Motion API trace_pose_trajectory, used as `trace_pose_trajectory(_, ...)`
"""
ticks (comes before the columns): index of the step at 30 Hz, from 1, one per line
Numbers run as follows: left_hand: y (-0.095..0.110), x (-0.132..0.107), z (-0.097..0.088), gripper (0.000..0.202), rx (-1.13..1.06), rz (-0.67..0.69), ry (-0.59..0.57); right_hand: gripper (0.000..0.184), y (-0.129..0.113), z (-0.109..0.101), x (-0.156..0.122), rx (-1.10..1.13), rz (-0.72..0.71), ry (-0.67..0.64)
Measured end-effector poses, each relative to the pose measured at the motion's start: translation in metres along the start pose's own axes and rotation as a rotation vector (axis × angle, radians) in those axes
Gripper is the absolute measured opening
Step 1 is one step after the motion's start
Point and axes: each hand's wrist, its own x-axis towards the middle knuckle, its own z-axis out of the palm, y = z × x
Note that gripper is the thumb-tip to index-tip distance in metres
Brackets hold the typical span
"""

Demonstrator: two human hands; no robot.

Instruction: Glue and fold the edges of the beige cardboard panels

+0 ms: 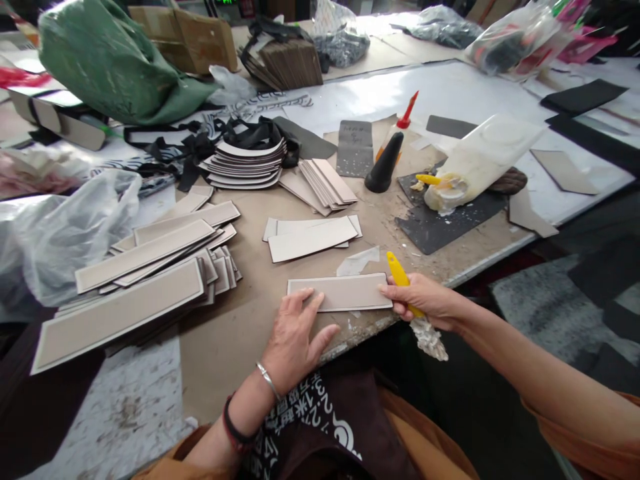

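A beige rectangular panel [350,293] with a pale border lies near the table's front edge. My left hand [295,340] rests with fingers spread, its fingertips on the panel's left part. In my right hand [425,299] is a glue brush with a yellow handle [399,270], its glue-caked bristles pointing down past the table edge. The right thumb also touches the panel's right end. Just beyond the panel lies a scrap of whitish film [359,261]. Behind that, a few similar panels [313,239] overlap one another.
Stacked long panels [125,310] fill the left side. Curved pieces [245,167] and narrow strips [327,185] are piled further back. A black cone-shaped bottle [384,167], a red-tipped bottle [409,110] and a tilted translucent glue container [487,160] stand at right. A green bag [117,60] sits behind.
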Motion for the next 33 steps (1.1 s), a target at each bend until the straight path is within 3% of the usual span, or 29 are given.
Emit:
trace_pose_trajectory(5, -0.014, 0.011, -0.021, 0.038, -0.164, -0.015, 0.031, 0.044, -0.003, 0.0, -0.003, -0.101, -0.105, 0.007)
trace_pose_trajectory(7, -0.014, 0.022, -0.033, 0.041, -0.141, 0.0, 0.083, 0.037, -0.015, 0.0, -0.009, -0.214, -0.243, 0.01)
trace_pose_trajectory(9, -0.01, 0.037, -0.046, 0.049, -0.14, 0.013, 0.052, 0.03, -0.032, 0.001, -0.017, -0.411, -0.422, -0.003)
trace_pose_trajectory(11, -0.005, 0.051, -0.056, 0.056, -0.23, -0.012, -0.093, 0.025, -0.051, 0.004, -0.028, -0.604, -0.553, -0.008)
trace_pose_trajectory(13, 0.001, 0.06, -0.061, 0.048, -0.433, -0.089, -0.315, 0.022, -0.068, 0.009, -0.036, -0.73, -0.632, -0.006)
trace_pose_trajectory(15, 0.006, 0.062, -0.06, 0.035, -0.695, -0.219, -0.503, 0.019, -0.08, 0.014, -0.041, -0.764, -0.709, -0.003)
trace_pose_trajectory(17, 0.011, 0.058, -0.056, 0.034, -0.917, -0.346, -0.564, 0.019, -0.084, 0.016, -0.042, -0.684, -0.758, -0.004)
trace_pose_trajectory(21, 0.02, 0.045, -0.054, 0.041, -1.148, -0.424, -0.47, 0.028, -0.076, 0.019, -0.038, -0.377, -0.657, -0.124)
trace_pose_trajectory(27, 0.027, 0.035, -0.058, 0.04, -1.162, -0.38, -0.418, 0.04, -0.061, 0.03, -0.035, 0.052, -0.444, -0.276)
trace_pose_trajectory(30, 0.027, 0.034, -0.057, 0.039, -1.189, -0.381, -0.411, 0.039, -0.061, 0.035, -0.033, 0.074, -0.493, -0.25)
trace_pose_trajectory(33, 0.029, 0.036, -0.052, 0.039, -1.271, -0.38, -0.381, 0.035, -0.064, 0.038, -0.03, -0.152, -0.632, -0.101)
